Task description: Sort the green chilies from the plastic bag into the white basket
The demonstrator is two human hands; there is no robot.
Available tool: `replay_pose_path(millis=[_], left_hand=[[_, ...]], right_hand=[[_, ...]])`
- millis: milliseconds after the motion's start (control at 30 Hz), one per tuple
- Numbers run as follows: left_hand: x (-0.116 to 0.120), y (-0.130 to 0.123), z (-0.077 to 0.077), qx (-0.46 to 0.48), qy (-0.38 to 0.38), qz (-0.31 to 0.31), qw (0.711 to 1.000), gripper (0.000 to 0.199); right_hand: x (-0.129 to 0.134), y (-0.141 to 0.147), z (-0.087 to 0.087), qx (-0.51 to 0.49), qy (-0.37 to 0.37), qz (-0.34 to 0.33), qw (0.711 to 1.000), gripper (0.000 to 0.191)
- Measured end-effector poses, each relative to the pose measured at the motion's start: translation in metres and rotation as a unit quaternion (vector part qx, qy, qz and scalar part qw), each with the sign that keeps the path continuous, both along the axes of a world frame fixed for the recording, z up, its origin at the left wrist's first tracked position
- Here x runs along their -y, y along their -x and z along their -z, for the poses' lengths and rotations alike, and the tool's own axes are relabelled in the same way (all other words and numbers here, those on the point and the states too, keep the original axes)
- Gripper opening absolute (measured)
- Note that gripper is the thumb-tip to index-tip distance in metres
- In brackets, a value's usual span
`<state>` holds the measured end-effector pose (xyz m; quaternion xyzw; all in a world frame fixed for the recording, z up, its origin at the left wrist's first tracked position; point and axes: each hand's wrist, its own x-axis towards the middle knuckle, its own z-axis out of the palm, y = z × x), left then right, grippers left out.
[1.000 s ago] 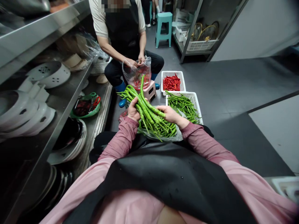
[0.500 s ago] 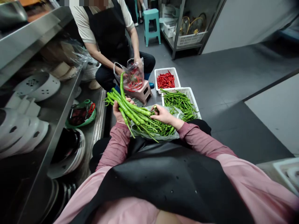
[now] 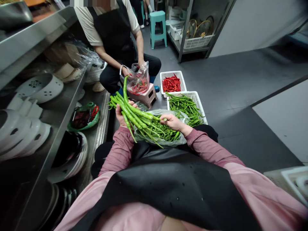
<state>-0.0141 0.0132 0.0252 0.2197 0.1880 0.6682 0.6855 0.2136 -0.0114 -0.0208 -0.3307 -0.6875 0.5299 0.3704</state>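
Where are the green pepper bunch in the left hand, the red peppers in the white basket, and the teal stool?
Green pepper bunch (image 3: 134,117): head view, mid-length of the peppers.
Red peppers (image 3: 171,84): head view, middle of the pile.
Teal stool (image 3: 157,16): head view, seat.

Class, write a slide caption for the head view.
Left hand holds long green peppers, right hand at their ends, over a plastic bag of more.

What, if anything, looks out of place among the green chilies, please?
Nothing spilled or damaged stands out. One long green chili looks slightly odd, curving upward from the bunch in the left hand, while the others lie flatter.
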Motion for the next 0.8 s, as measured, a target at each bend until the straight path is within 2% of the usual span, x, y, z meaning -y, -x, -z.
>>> replay_pose_path(millis=[100,200,300,433,533,667,733,800], left_hand=[[0.002,-0.001,0.001,-0.026,0.013,-0.017,0.999,0.045],[0.003,-0.003,-0.001,0.001,0.009,0.007,1.000,0.045],[0.003,-0.004,-0.005,0.044,-0.013,0.024,0.999,0.045],[-0.001,-0.005,-0.003,0.016,-0.005,0.004,1.000,0.047],[-0.006,-0.004,0.004,-0.022,0.020,-0.010,1.000,0.051],[-0.009,-0.004,0.014,-0.051,0.061,-0.033,0.996,0.048],[-0.008,-0.006,0.016,-0.065,0.081,-0.036,0.994,0.048],[-0.007,-0.009,0.017,-0.077,0.094,-0.030,0.992,0.048]], right_hand=[[0.006,-0.007,-0.009,-0.155,0.103,0.025,0.982,0.043],[0.007,-0.011,-0.014,-0.255,0.151,0.076,0.952,0.042],[0.007,-0.008,-0.007,-0.190,0.235,0.041,0.952,0.036],[0.017,0.007,0.009,-0.147,0.332,-0.014,0.932,0.045],[0.026,0.017,0.012,-0.122,0.305,-0.012,0.945,0.043],[0.029,0.017,0.009,-0.086,0.167,0.045,0.981,0.037],[0.029,0.014,0.008,-0.096,0.139,0.070,0.983,0.037],[0.031,0.012,0.006,-0.137,0.149,0.097,0.975,0.040]])
